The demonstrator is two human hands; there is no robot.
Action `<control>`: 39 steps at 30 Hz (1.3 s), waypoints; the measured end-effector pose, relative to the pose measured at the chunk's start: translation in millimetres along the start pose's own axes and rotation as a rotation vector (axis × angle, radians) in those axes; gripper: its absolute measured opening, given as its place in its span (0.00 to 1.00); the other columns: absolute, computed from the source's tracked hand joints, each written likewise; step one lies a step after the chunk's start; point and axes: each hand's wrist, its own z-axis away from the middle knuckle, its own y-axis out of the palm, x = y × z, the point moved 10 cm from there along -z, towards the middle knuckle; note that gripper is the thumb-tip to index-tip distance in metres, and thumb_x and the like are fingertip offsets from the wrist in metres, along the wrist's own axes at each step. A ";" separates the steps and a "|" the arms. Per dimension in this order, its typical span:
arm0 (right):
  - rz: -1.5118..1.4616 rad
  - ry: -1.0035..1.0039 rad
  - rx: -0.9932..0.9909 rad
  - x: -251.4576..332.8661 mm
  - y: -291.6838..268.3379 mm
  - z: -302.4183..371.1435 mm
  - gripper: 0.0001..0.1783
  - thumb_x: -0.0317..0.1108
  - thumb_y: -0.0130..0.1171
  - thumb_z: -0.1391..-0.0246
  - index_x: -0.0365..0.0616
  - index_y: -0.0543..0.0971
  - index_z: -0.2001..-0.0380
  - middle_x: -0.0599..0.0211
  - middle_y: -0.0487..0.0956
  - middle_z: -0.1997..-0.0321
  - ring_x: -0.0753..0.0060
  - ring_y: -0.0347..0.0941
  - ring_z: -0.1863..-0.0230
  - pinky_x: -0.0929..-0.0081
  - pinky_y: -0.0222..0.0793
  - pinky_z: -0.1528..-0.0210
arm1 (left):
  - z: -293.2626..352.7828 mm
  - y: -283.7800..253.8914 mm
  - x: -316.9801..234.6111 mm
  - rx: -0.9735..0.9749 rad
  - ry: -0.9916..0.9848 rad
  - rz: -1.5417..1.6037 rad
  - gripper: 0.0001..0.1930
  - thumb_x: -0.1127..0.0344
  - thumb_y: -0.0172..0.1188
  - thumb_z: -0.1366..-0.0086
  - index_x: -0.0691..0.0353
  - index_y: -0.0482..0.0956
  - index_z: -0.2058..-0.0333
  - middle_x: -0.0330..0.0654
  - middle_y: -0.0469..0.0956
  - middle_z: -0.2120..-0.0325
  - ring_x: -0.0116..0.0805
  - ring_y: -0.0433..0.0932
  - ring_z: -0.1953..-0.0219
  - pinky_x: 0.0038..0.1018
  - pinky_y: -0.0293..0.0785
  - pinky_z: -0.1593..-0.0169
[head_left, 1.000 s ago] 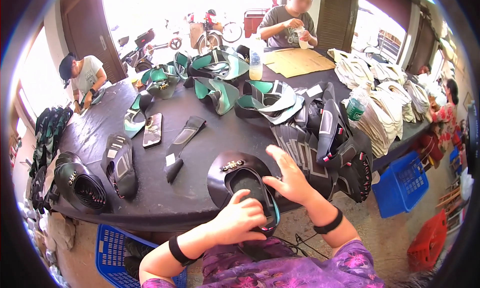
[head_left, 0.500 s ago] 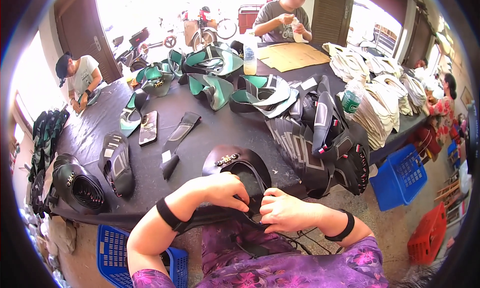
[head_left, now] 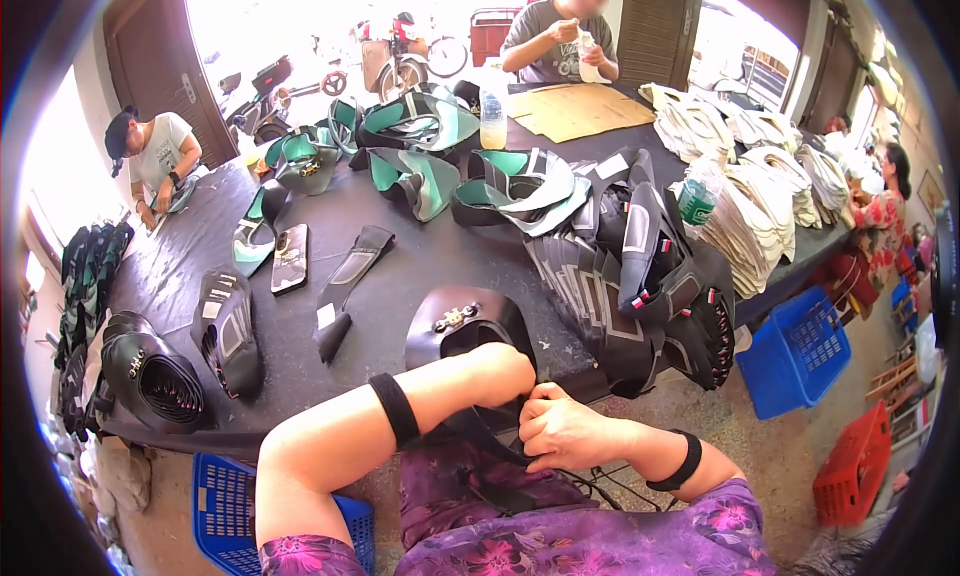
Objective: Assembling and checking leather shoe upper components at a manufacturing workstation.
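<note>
A black shoe upper [head_left: 475, 306] with a gold chain-like ornament lies at the table's near edge, its strap hanging over toward my lap. My left hand [head_left: 503, 374] reaches across the upper, fingers curled down on its edge; their tips are mostly hidden. Close beside it, my right hand [head_left: 562, 428] pinches the same upper's strap end with bent fingers. Left of these, a stack of matching black uppers [head_left: 150, 376] stands nested together. Next to that lie a bundle of black side pieces [head_left: 228, 331] and a single strap piece [head_left: 355, 271] with a white label.
A phone [head_left: 290, 259] lies on the dark table [head_left: 420, 246]. Green-lined uppers [head_left: 410, 181], black pieces [head_left: 640, 266], bottles [head_left: 493, 116] and pale stacked pieces [head_left: 750, 211] surround it. Blue baskets [head_left: 797, 351] and a red basket [head_left: 852, 468] stand on the floor. Co-workers [head_left: 160, 161] work around the table.
My left hand has moved right, its forearm swinging across the upper until the hand meets my right hand. My right hand stays nearly in place on the strap end.
</note>
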 end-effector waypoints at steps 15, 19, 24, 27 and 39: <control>-0.108 0.350 -0.360 -35.4 -43.7 46.9 0.12 0.36 0.61 0.62 0.44 0.71 0.87 0.72 0.66 0.81 0.71 0.63 0.67 0.70 0.49 0.53 | 61.8 -0.4 29.9 -0.059 -0.020 0.567 0.15 0.64 0.45 0.42 0.64 0.72 0.59 0.51 0.75 0.68 0.45 0.73 0.62 0.32 0.67 0.57; -0.176 0.353 -0.413 -35.0 -48.9 52.8 0.12 0.35 0.61 0.62 0.44 0.71 0.88 0.72 0.67 0.81 0.70 0.64 0.66 0.71 0.50 0.53 | 66.6 -7.3 20.7 -0.048 -0.026 0.594 0.16 0.61 0.49 0.43 0.64 0.71 0.59 0.50 0.75 0.70 0.43 0.74 0.65 0.31 0.68 0.60; -0.167 0.340 -0.466 -31.7 -53.9 57.0 0.13 0.32 0.62 0.66 0.43 0.67 0.89 0.70 0.66 0.81 0.67 0.63 0.69 0.70 0.52 0.56 | 70.9 -9.9 14.5 -0.104 0.028 0.562 0.14 0.63 0.58 0.48 0.62 0.73 0.63 0.47 0.75 0.74 0.41 0.74 0.70 0.30 0.68 0.65; -0.142 0.342 -0.426 -32.8 -52.5 58.2 0.12 0.32 0.62 0.64 0.43 0.68 0.88 0.70 0.68 0.79 0.68 0.65 0.68 0.70 0.52 0.55 | 72.2 -13.7 13.5 -0.150 0.051 0.543 0.13 0.63 0.58 0.48 0.61 0.73 0.64 0.47 0.74 0.76 0.44 0.73 0.71 0.32 0.67 0.67; -0.134 0.511 -0.090 -53.0 -36.7 -7.7 0.16 0.40 0.55 0.53 0.39 0.70 0.66 0.52 0.74 0.76 0.50 0.71 0.71 0.62 0.64 0.65 | 82.4 -64.8 10.0 -0.331 -0.085 0.035 0.16 0.66 0.61 0.55 0.58 0.69 0.65 0.44 0.74 0.73 0.43 0.74 0.66 0.35 0.68 0.65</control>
